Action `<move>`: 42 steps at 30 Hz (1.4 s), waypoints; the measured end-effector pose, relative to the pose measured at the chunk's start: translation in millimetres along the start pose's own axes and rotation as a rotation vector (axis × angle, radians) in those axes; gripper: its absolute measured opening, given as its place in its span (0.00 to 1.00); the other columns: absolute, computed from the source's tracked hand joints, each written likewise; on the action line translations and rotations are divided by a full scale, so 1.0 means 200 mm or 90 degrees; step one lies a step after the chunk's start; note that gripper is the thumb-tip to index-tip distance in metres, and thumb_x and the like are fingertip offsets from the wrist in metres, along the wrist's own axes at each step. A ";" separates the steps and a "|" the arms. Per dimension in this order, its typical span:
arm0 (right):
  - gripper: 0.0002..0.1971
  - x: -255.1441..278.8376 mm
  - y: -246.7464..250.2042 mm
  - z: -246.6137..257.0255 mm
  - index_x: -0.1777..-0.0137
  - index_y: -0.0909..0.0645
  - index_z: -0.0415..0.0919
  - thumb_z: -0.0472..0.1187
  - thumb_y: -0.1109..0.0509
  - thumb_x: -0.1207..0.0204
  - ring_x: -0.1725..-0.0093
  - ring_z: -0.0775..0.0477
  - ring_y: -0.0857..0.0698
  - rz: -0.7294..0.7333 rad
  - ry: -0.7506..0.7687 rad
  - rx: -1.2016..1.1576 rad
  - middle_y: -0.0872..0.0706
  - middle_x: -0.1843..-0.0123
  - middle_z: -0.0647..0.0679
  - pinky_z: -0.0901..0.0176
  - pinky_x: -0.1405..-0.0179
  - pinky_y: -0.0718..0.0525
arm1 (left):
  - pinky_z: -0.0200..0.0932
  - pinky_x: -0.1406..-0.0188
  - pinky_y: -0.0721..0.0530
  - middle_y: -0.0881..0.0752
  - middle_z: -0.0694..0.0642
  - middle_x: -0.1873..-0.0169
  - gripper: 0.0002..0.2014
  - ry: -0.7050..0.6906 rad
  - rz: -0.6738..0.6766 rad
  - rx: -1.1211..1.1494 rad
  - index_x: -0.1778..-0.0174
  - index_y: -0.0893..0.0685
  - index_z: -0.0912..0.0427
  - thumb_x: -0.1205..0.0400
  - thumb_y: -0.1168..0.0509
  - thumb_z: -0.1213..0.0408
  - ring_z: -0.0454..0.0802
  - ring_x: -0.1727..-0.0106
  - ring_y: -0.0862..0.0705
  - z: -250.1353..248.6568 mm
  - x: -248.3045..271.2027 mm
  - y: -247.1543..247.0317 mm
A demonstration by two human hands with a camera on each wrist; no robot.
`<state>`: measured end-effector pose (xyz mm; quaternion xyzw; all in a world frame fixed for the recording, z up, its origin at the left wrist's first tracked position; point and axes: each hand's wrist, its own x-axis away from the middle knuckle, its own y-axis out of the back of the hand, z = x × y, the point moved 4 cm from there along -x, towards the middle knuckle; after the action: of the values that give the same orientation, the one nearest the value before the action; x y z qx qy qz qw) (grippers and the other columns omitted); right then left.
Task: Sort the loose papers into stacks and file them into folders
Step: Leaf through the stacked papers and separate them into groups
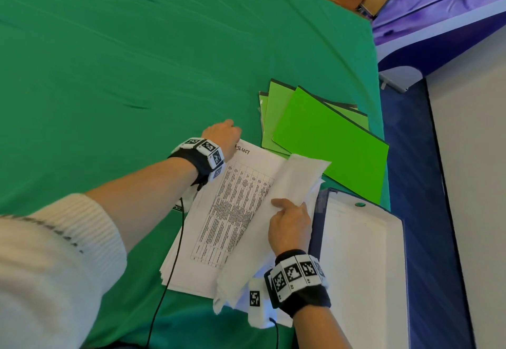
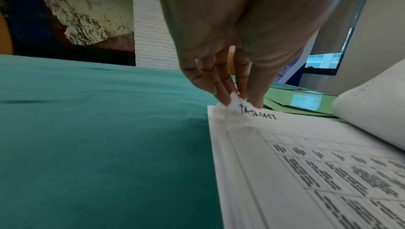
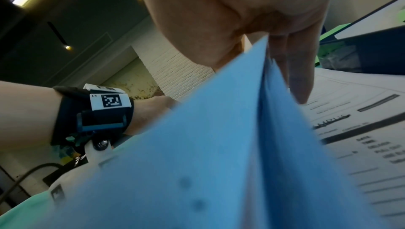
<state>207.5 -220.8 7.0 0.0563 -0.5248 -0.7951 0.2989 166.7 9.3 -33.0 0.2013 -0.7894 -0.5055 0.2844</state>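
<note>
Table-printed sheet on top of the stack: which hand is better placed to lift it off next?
Left, probably. The left hand already pinches the table-printed sheet at its far corner, while the right hand is busy holding the turned-back pages.

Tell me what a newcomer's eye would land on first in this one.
Probably the bright green folders, fanned out on the darker green tablecloth beyond the paper stack. Next, the two hands at work there: the left hand pinches the far corner of the top table-printed sheet, while the right hand holds several sheets curled up off the stack.
</note>
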 end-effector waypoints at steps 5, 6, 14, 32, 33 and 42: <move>0.19 0.00 0.00 -0.01 0.43 0.12 0.47 0.30 0.41 0.20 0.43 0.41 0.18 -0.015 0.004 -0.024 0.21 0.40 0.42 0.62 0.50 0.24 | 0.52 0.49 0.15 0.16 0.59 0.52 0.04 -0.021 -0.003 0.012 0.48 0.20 0.61 0.16 0.37 0.71 0.58 0.51 0.17 -0.01 -0.01 0.01; 0.19 -0.01 0.00 -0.01 0.43 0.12 0.47 0.30 0.41 0.20 0.43 0.41 0.18 -0.016 0.002 -0.023 0.21 0.40 0.42 0.62 0.50 0.24 | 0.52 0.49 0.15 0.16 0.59 0.52 0.04 -0.024 0.001 0.008 0.48 0.20 0.61 0.16 0.37 0.71 0.58 0.51 0.17 0.00 -0.02 0.01; 0.18 -0.01 0.00 -0.03 0.43 0.13 0.49 0.32 0.42 0.19 0.45 0.41 0.18 -0.020 -0.015 -0.017 0.21 0.40 0.43 0.61 0.54 0.25 | 0.53 0.44 0.16 0.21 0.58 0.49 0.07 -0.026 0.014 -0.034 0.46 0.18 0.62 0.16 0.34 0.63 0.58 0.48 0.18 0.02 -0.04 0.03; 0.16 -0.01 -0.02 -0.04 0.42 0.14 0.48 0.33 0.42 0.18 0.44 0.42 0.18 -0.018 -0.001 -0.001 0.19 0.41 0.42 0.60 0.52 0.23 | 0.53 0.49 0.14 0.24 0.58 0.48 0.09 -0.004 0.019 -0.055 0.40 0.21 0.62 0.16 0.36 0.66 0.57 0.53 0.18 0.05 -0.03 0.02; 0.16 -0.01 -0.02 -0.04 0.42 0.15 0.48 0.33 0.42 0.18 0.44 0.42 0.18 -0.018 -0.001 0.001 0.19 0.41 0.42 0.60 0.52 0.23 | 0.51 0.52 0.15 0.23 0.56 0.50 0.07 -0.028 0.003 -0.076 0.42 0.20 0.61 0.15 0.38 0.65 0.55 0.54 0.19 0.04 -0.03 0.04; 0.16 -0.01 -0.02 -0.05 0.42 0.15 0.48 0.33 0.43 0.18 0.45 0.41 0.18 -0.015 0.000 0.011 0.19 0.41 0.42 0.61 0.54 0.25 | 0.43 0.66 0.25 0.18 0.49 0.51 0.08 -0.242 -0.003 -0.348 0.42 0.16 0.54 0.13 0.39 0.61 0.48 0.53 0.18 -0.09 0.01 0.17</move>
<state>211.9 -226.2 -1.8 0.0649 -0.5313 -0.7938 0.2889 176.2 8.6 4.5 0.0215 -0.6630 -0.7276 0.1747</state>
